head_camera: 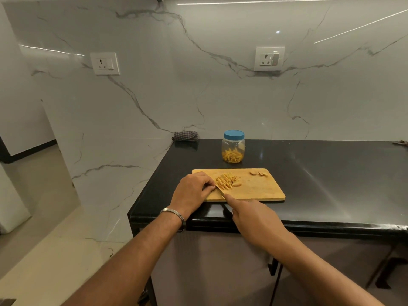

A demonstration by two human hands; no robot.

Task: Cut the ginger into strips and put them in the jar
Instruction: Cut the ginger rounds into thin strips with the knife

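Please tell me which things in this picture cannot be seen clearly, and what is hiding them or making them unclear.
Head view only:
- Knife: the handle is hidden inside the right hand; only part of the blade shows.
- Ginger piece being cut: hidden under the left hand fingers.
- Small pieces at the cutting board far corner: too small to identify.
- Jar: whether its blue lid is screwed tight cannot be told.
- Object on the counter: cut off by the right edge.

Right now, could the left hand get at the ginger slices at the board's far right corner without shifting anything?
Probably not directly. The left hand grips ginger at the board's left, and the knife and strip pile lie between it and the slices.
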